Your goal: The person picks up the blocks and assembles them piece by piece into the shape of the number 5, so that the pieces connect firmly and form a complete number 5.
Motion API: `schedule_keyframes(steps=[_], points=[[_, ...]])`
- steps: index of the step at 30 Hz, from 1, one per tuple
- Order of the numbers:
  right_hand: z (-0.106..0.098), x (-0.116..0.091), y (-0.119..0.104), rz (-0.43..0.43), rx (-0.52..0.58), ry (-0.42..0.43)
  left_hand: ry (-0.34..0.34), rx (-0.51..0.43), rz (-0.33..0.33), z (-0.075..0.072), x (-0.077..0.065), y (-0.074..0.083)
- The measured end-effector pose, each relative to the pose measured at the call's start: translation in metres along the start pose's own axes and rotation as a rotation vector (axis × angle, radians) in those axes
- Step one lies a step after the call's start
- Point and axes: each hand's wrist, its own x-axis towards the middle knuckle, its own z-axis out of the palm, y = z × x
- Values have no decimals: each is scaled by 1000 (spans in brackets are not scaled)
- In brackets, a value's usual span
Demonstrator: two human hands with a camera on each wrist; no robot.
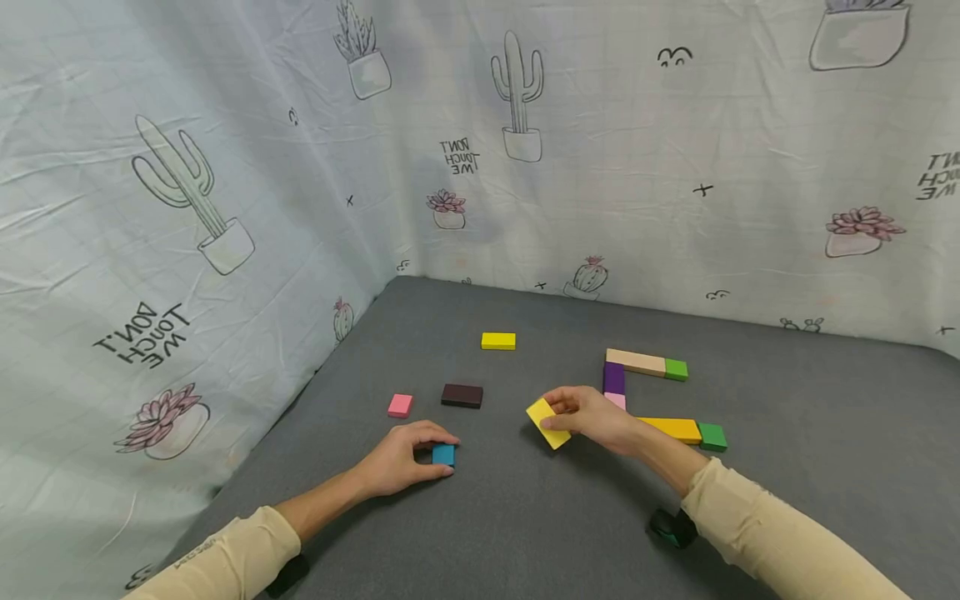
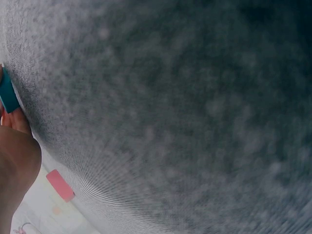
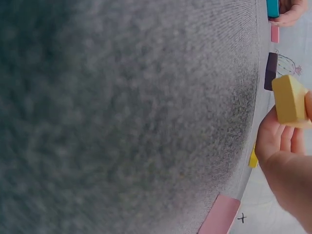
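My right hand (image 1: 594,417) pinches a yellow block (image 1: 549,423) between thumb and fingers, holding it tilted above the grey table. The same yellow block (image 3: 288,100) shows in the right wrist view. On the left, my other hand (image 1: 401,460) has thumb and fingers at opposite sides of a small blue block (image 1: 443,455), low at the tabletop. Part of the blue block (image 2: 8,91) also appears at the left wrist view's edge. A pink block (image 1: 401,406) and a dark brown block (image 1: 462,396) lie just beyond the left hand.
Another yellow block (image 1: 498,341) lies farther back on the grey table (image 1: 510,533). Beyond the right hand, a bracket-shaped row joins beige (image 1: 636,361), light green (image 1: 676,369), purple (image 1: 613,378), pink (image 1: 615,401), orange-yellow (image 1: 671,430) and green (image 1: 712,437) blocks. Printed cloth (image 1: 637,167) hangs behind.
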Motion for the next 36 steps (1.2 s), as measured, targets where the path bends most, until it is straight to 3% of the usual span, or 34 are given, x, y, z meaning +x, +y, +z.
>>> schedule_keyframes(steps=[12, 20, 36], points=[[-4, -11, -1, 100, 83, 158, -14, -23, -29, 1, 0, 1], [-9, -24, 2, 153, 149, 159, -11, -42, -18, 0, -1, -1], [-26, -58, 11, 199, 171, 192, -14, -26, -24, -1, -1, -2]])
